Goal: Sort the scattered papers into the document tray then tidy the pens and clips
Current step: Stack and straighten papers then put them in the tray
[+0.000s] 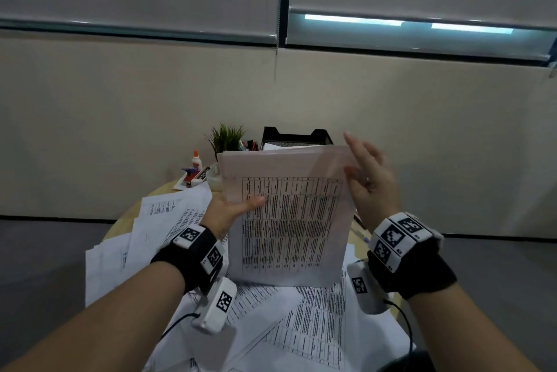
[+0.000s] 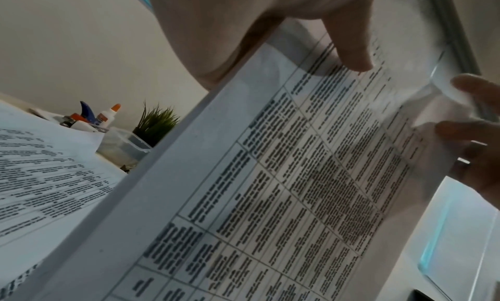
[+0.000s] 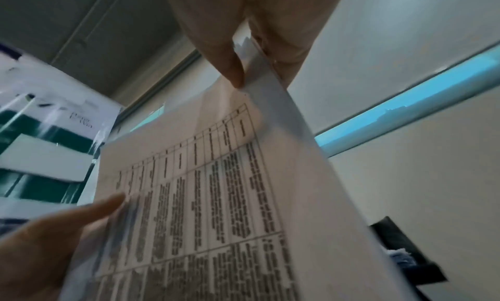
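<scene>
I hold a stack of printed papers (image 1: 289,221) upright over the table. My left hand (image 1: 238,205) grips its left edge, thumb on the printed front, as the left wrist view shows with the papers (image 2: 270,177). My right hand (image 1: 358,166) pinches the upper right edge, with the thumb (image 3: 230,70) in front of the sheets (image 3: 216,198) and the fingers behind them. More scattered papers (image 1: 271,311) cover the table below. The black document tray (image 1: 297,138) stands behind the held stack, against the wall. Pens (image 1: 250,145) stand upright left of the tray. No clips are visible.
A potted plant (image 1: 226,138), a glue bottle (image 1: 196,160), a white tray of small desk items (image 1: 193,178) and a clear plastic box (image 2: 127,143) stand at the table's back left. The wall runs close behind. Grey floor lies on both sides of the round table.
</scene>
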Motion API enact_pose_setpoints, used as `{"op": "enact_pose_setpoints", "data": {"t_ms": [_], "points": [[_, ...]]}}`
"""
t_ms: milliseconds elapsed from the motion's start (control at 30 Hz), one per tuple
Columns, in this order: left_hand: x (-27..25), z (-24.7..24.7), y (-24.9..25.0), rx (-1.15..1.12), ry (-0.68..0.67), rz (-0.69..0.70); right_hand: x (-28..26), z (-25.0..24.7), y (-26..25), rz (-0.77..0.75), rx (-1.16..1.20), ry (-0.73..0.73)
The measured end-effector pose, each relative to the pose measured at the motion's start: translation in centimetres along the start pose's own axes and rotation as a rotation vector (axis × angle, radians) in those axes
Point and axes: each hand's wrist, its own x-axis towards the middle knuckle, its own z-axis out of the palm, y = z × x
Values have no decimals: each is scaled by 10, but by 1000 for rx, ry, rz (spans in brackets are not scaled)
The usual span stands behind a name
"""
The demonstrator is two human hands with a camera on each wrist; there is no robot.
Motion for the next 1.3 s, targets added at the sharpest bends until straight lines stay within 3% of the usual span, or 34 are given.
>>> {"op": "enact_pose_setpoints", "data": {"t_ms": [367,400,500,633,733,867,1000,1133,1300], "points": [[0,6,9,17,-44,-45,8,0,-1,39,4,146],[1,6,8,15,-25,-61,7,1,5,101,59,124],[2,5,0,36,26,-102,-7,8,20,474,376,-48],[-9,11,-24,40,92,-141,-50,33,43,757,430,-201],[-7,13,-29,32,165,-134,-62,44,40,803,482,-78],[2,11,-16,0,198,-69,-47,39,25,783,600,-26],[-9,9,-32,51,189,-121,-60,46,29,857,572,-49],[-29,9,-80,226,175,-263,-98,64,46,1030,349,-143],[-31,9,-82,271,172,-232,-99,70,53,1053,293,-141]]}}
